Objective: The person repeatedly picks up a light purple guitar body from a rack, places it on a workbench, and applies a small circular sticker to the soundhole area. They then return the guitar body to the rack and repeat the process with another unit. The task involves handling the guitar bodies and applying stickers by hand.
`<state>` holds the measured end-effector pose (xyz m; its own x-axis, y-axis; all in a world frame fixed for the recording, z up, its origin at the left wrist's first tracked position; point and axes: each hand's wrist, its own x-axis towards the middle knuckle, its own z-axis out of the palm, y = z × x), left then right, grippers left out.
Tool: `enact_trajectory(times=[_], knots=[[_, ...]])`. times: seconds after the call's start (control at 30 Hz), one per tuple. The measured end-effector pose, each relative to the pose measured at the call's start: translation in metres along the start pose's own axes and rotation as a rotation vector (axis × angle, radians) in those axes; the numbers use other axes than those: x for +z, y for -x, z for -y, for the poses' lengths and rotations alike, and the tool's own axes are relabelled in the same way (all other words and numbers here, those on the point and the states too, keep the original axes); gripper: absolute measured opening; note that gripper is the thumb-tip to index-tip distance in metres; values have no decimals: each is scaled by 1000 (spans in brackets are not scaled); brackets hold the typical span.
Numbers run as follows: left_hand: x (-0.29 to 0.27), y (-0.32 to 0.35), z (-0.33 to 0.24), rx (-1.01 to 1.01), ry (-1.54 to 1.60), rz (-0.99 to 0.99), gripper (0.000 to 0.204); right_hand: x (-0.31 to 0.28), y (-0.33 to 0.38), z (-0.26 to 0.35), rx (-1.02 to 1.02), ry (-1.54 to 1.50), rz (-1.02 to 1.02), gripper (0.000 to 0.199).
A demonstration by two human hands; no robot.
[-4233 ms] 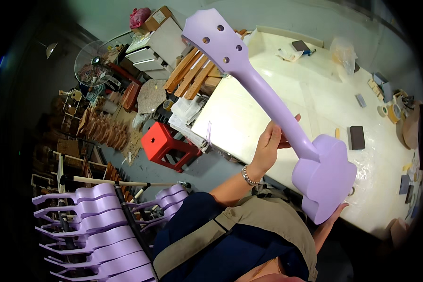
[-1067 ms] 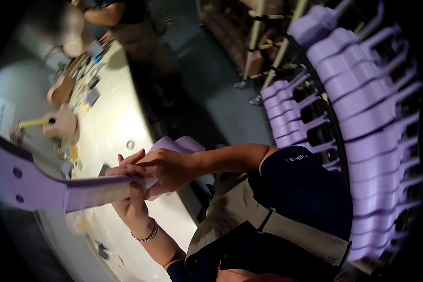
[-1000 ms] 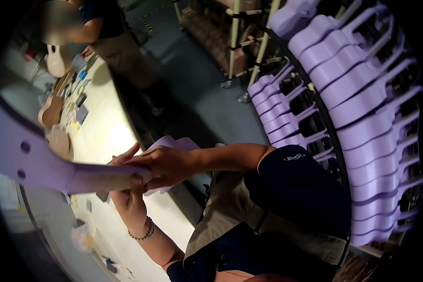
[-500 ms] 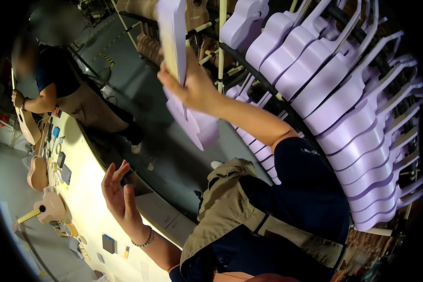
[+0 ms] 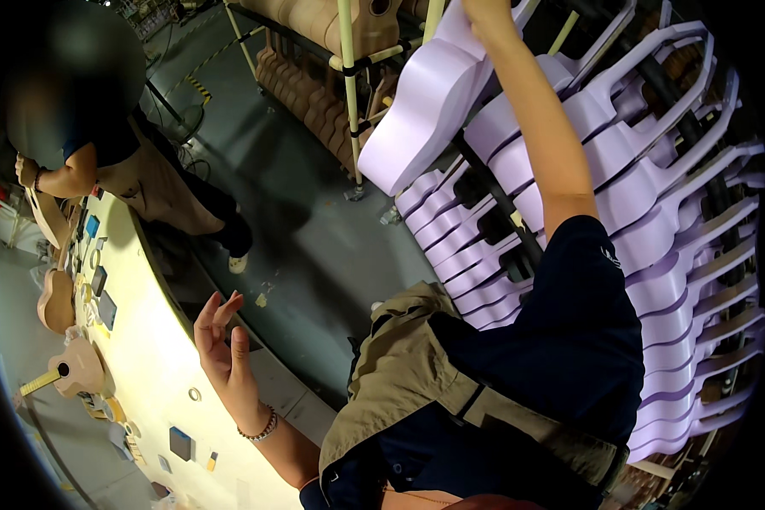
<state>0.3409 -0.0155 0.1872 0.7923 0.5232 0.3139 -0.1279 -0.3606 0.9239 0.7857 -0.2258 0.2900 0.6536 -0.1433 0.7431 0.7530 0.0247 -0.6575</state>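
- Standing at the far left, a co-worker (image 5: 102,161) in a dark top and tan apron bends over the pale workbench (image 5: 157,374), well apart from the person's own hands.
- Small unpainted wooden guitar bodies (image 5: 68,336) and dark sanding blocks (image 5: 102,297) lie scattered along the bench's left part.
- The left hand (image 5: 221,340) hangs free above the bench edge, palm showing, fingers spread and loosely curled, gripping nothing; a beaded bracelet (image 5: 259,429) circles the wrist.
- Grey floor (image 5: 314,229) separates the bench from the rack.
- The lilac guitar body (image 5: 425,106) is held high at the top centre, tilted, its rounded lower end pointing down-left in front of a yellow-green rack post (image 5: 348,85).
- The right arm (image 5: 540,127) stretches straight up from the dark sleeve; the right hand (image 5: 484,10) is at the top edge, closed on the guitar's upper part, though its fingers are mostly cut off by the frame.
- Just beside and behind the arm, a rack of lilac guitar bodies (image 5: 654,238) fills the right side, stacked close in rows.
- Bare wooden guitars (image 5: 314,102) stand behind the post.
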Motion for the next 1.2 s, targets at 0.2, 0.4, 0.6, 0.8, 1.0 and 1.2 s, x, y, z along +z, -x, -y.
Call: enact_trajectory(times=[0.2,0.4,0.6,0.8,1.0,1.2], knots=[[24,-6,-5,-65,27,-20,38,-34,-46,-31,150,146,-28,60],[47,-13,-12,-104,114,-16,38,-75,-97,-82,132,245,-193,68],[32,-5,4,-154,111,-17,34,-90,-128,-84,202,228,-252,58],[27,-4,4,-147,121,13,33,-148,-145,-102,130,411,-273,55],[30,-6,1,-159,150,3,35,-176,-140,-109,211,473,-235,57],[30,-7,5,-177,141,25,32,-196,-144,-138,-102,1237,-127,99]])
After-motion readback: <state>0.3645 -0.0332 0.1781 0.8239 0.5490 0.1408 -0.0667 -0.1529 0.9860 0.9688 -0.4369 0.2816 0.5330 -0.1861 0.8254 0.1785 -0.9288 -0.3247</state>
